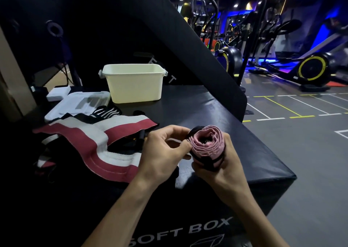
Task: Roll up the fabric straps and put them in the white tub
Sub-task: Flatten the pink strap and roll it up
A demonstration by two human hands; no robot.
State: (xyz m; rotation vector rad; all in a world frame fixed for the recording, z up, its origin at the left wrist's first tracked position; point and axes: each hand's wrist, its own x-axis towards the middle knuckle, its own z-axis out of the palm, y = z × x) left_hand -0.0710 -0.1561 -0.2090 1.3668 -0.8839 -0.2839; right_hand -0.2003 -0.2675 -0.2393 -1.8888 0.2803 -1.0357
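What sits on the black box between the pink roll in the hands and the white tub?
In the head view, mostly bare black box top separates the pink roll from the white tub.

Ribbed cloth roll (206, 145), smooth plastic tub (134, 82), matt padded box (235, 133).

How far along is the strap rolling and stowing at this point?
Done: nothing visibly; the white tub interior is hidden. In hand: a rolled pink and black strap, gripped by the right hand while the left hand pinches its edge. Left: the red and white strap and striped straps lie unrolled.
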